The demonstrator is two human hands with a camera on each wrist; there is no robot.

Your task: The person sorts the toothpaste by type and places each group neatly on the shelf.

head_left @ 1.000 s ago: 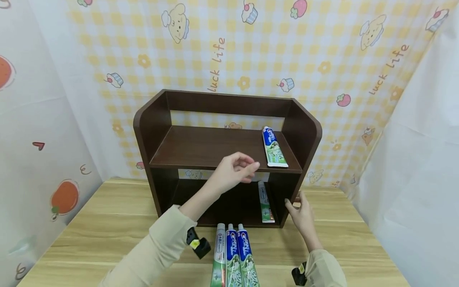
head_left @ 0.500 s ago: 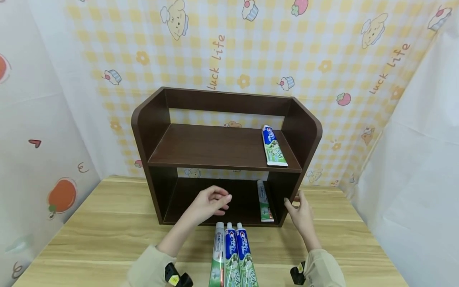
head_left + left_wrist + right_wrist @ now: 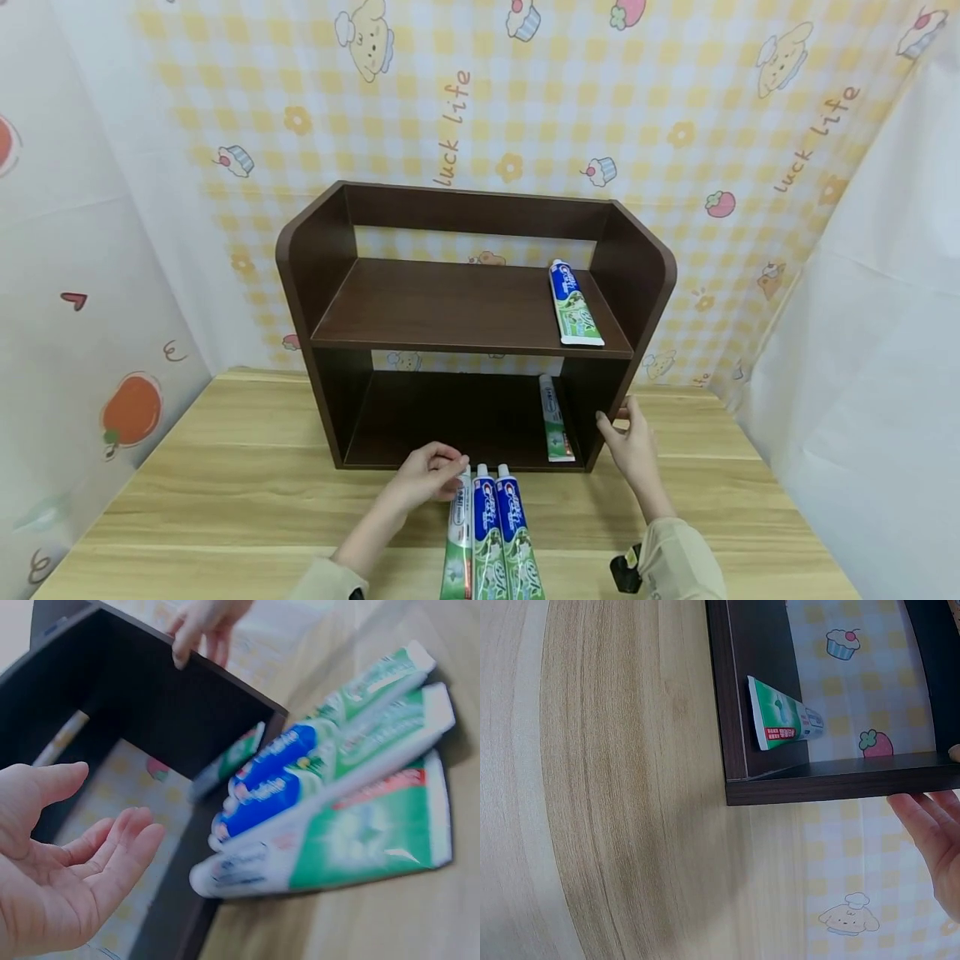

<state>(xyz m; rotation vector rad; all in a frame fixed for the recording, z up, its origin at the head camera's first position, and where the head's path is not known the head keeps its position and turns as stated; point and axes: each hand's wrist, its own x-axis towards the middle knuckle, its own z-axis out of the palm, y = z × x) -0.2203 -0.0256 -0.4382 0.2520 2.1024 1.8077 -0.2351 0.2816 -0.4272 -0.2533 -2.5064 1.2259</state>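
My left hand [image 3: 422,478] hovers just over the cap end of a green-and-white toothpaste tube [image 3: 458,542]. In the left wrist view its thumb and fingers are spread, holding nothing. Two blue-and-green toothpaste tubes [image 3: 488,533] lie to the right of that tube, side by side. My right hand [image 3: 632,450] grips the right side panel of the dark brown two-tier shelf [image 3: 450,304], thumb on the inner face and fingers outside. One blue-and-green toothpaste tube [image 3: 574,304] lies at the right of the upper tier. A green-and-white tube [image 3: 780,716] lies below it on the lower tier.
The shelf stands on a wood-grain table [image 3: 225,483], close to a yellow checked backdrop [image 3: 510,108]. White cloth walls [image 3: 862,317] flank both sides. A wrist camera [image 3: 626,570] is strapped by my right sleeve.
My left hand has come down from in front of the upper tier to the tubes on the table. My right hand keeps its place on the side panel.
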